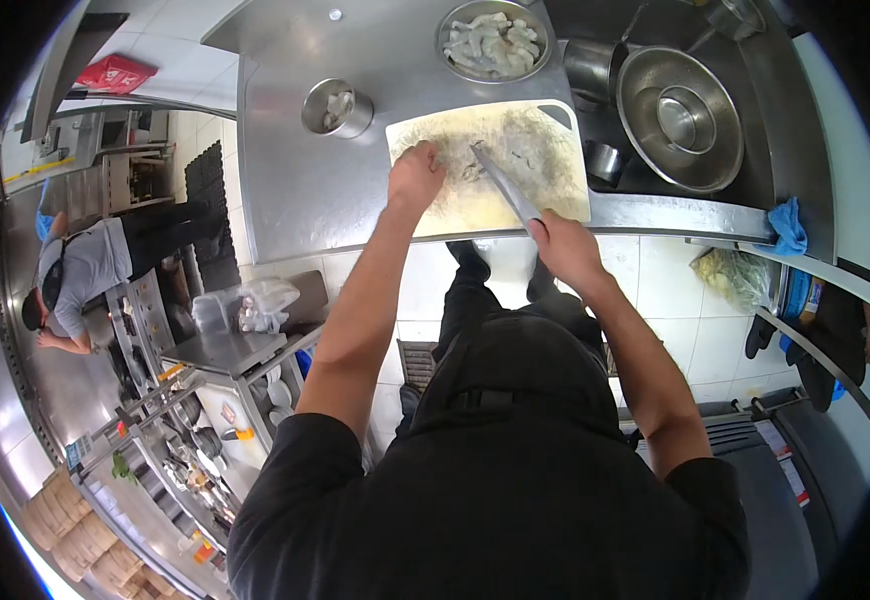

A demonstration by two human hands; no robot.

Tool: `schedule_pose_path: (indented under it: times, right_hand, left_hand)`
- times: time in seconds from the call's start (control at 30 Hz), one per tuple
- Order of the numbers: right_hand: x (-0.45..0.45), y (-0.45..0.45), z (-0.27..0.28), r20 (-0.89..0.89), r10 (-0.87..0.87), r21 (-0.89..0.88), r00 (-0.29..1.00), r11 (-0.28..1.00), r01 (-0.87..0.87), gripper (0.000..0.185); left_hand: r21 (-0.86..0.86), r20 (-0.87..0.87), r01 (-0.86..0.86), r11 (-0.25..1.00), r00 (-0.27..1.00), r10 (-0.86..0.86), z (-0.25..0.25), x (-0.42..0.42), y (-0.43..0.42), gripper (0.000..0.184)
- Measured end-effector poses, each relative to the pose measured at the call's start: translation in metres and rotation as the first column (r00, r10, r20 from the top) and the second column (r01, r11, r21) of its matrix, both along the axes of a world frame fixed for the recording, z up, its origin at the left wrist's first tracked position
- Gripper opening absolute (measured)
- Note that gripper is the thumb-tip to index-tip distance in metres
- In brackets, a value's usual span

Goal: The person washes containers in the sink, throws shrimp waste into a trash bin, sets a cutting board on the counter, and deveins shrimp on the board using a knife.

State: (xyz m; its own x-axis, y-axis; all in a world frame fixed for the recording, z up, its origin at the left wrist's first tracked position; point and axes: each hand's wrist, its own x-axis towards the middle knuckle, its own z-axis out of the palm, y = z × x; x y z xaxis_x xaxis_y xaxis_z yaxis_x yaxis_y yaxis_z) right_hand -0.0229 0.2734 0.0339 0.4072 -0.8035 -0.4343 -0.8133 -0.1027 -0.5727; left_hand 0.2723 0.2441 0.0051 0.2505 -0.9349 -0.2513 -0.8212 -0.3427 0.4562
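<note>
My right hand (pixel 565 246) is wrapped round the handle of a knife (pixel 505 186), whose blade points up and left over the cutting board (pixel 545 190). The blade's tip is among small dark scraps (pixel 470 170) near the middle of the worn, stained board. At the board's left edge, my left hand (pixel 418 176) is closed with its fingers curled. Whatever it may hold is hidden. Beyond the board stands a metal bowl (pixel 442 55) of pale, curled pieces that look like peeled shrimp (pixel 495 45). A small metal pot (pixel 357 118) to the left holds a few similar pieces.
Right of the board, a sink area holds a large metal basin (pixel 645 150) with a smaller bowl (pixel 686 118) inside, plus metal pots (pixel 591 70). A blue cloth (pixel 787 226) hangs at the counter's right end. Another person (pixel 95 262) leans over a counter at far left.
</note>
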Motion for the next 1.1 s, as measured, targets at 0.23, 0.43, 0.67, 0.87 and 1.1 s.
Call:
schedule_pose_path:
  times: [0.23,0.43,0.67,0.87,1.1]
  right_hand:
    - [0.054,-0.038,-0.017,0.035,0.071,-0.013,0.997,0.997,-0.070,0.036]
    - [0.083,-0.054,-0.025,0.066,0.128,-0.018,0.990,0.992,-0.127,0.036]
    - [0.067,-0.010,-0.018,0.053,0.065,0.069,0.996,0.995,-0.069,0.037]
    - [0.049,0.018,-0.011,0.099,0.038,0.146,0.994,0.988,-0.052,0.039]
    - [0.030,0.039,-0.010,0.037,0.116,0.167,0.993,0.979,-0.120,0.038]
  left_hand:
    - [-0.249,-0.007,-0.103,0.963,0.995,0.104,-0.017,-0.002,0.020,0.025]
    - [-0.201,-0.122,-0.194,0.960,0.978,0.172,-0.016,-0.006,0.020,0.013]
    - [-0.215,-0.140,-0.216,0.952,0.972,0.189,-0.021,-0.009,0.024,0.012]
    - [-0.248,-0.164,-0.254,0.935,0.962,0.218,-0.030,-0.007,0.026,0.011]
    - [-0.192,-0.183,-0.265,0.945,0.956,0.231,-0.024,-0.005,0.024,0.012]
